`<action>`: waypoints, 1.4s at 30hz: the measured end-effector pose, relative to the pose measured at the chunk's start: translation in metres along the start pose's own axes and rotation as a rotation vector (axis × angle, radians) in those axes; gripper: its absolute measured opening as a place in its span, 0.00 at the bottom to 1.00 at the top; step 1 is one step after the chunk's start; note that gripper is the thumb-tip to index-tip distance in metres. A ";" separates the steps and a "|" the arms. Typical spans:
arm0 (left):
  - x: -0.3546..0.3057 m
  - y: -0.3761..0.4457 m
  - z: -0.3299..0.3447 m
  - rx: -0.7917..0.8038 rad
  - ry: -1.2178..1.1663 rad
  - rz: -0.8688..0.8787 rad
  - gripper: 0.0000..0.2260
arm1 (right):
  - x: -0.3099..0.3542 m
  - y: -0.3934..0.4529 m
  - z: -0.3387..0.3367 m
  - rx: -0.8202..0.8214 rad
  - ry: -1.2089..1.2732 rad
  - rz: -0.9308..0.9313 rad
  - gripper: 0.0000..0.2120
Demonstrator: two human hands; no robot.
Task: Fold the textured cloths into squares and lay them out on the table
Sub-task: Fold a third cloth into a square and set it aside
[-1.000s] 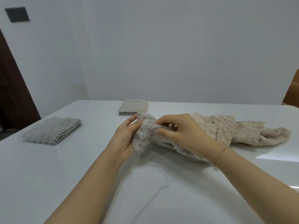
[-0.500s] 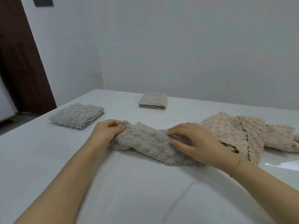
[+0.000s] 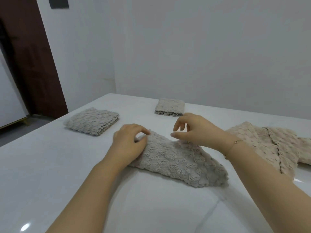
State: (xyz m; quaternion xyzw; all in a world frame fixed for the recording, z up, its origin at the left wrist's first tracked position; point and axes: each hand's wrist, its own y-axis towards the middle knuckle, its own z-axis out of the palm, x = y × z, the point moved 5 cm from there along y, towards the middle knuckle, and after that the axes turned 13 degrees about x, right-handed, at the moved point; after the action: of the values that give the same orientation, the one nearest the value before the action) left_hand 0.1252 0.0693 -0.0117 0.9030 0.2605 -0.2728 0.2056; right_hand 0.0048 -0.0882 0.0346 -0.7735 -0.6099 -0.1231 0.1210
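A grey textured cloth (image 3: pixel 178 163) lies loosely spread on the white table (image 3: pixel 67 174) in front of me. My left hand (image 3: pixel 129 145) pinches its upper left corner between thumb and fingers. My right hand (image 3: pixel 193 130) hovers just above the cloth's far edge, its fingers apart and holding nothing. Two folded grey squares lie further back: one folded square (image 3: pixel 92 121) at the left, another folded square (image 3: pixel 170 107) near the far edge.
A heap of beige textured cloths (image 3: pixel 269 145) lies unfolded at the right, behind my right forearm. A white wall stands close behind the table. A dark brown door (image 3: pixel 28 56) is at the far left.
The grey cloth has been pulled out flatter and wider across the table. My right hand has let go of it and lifted. My head has turned, shifting the view.
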 end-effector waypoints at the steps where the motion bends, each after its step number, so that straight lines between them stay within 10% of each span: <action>1: -0.001 0.000 0.008 0.092 -0.027 0.025 0.06 | -0.001 0.001 0.004 0.025 -0.058 -0.005 0.12; 13: -0.008 -0.008 0.021 0.328 0.217 -0.065 0.21 | -0.015 -0.018 0.026 0.402 -0.047 0.036 0.16; 17: -0.010 -0.010 0.018 0.329 0.179 -0.117 0.25 | -0.023 -0.025 0.020 0.501 0.035 0.063 0.34; 22: -0.012 0.021 0.000 0.352 0.146 -0.080 0.05 | -0.032 -0.021 -0.007 0.144 0.121 0.077 0.17; 33: 0.028 0.039 0.018 0.479 -0.168 -0.096 0.10 | -0.063 -0.016 0.023 0.472 0.037 0.245 0.04; 42: 0.036 0.043 0.000 0.353 -0.565 -0.077 0.12 | -0.064 -0.006 -0.008 0.035 0.556 0.106 0.08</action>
State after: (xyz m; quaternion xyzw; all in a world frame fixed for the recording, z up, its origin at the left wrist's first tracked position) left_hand 0.1756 0.0490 -0.0232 0.8028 0.1760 -0.5609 0.0997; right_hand -0.0161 -0.1480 0.0207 -0.7385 -0.5140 -0.3136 0.3034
